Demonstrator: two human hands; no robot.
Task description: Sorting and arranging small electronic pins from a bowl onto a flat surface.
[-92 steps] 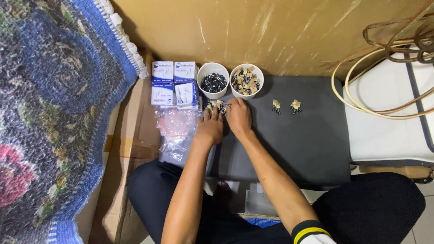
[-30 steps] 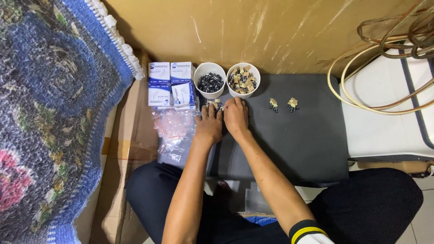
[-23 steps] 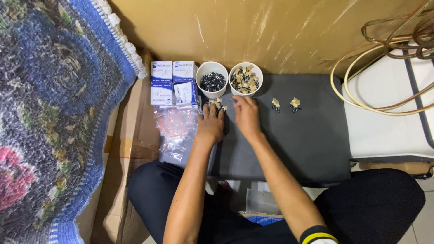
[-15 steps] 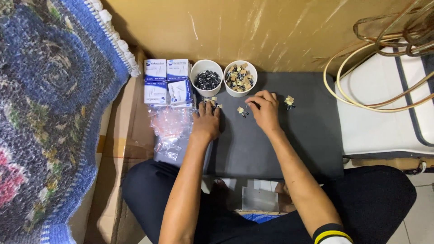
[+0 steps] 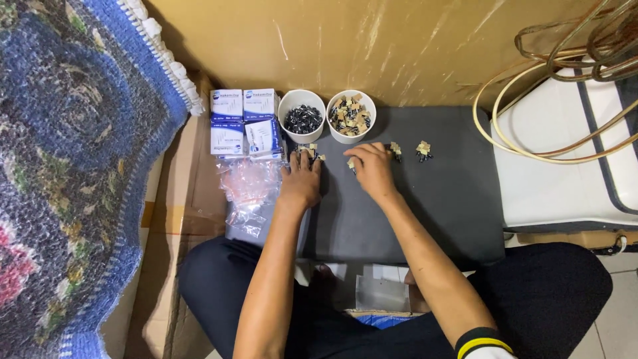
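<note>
Small tan part [image 5: 350, 162] lies on the dark mat [image 5: 425, 213], pinched at the fingertips of the right hand [image 5: 372, 171]. Left hand [image 5: 300, 181] rests flat, fingers touching another part [image 5: 310, 151]. Behind them, one white cup [image 5: 302, 118] holds black pieces and a second cup [image 5: 351, 117] holds tan pieces.

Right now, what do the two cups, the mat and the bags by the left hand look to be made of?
Two white cups: likely paper or thin plastic, matte rims, hard to tell which. Dark mat: looks like soft foam or rubber, matte, no glare. Clear bags beside the left hand: thin plastic film, crinkled and glossy.
</note>
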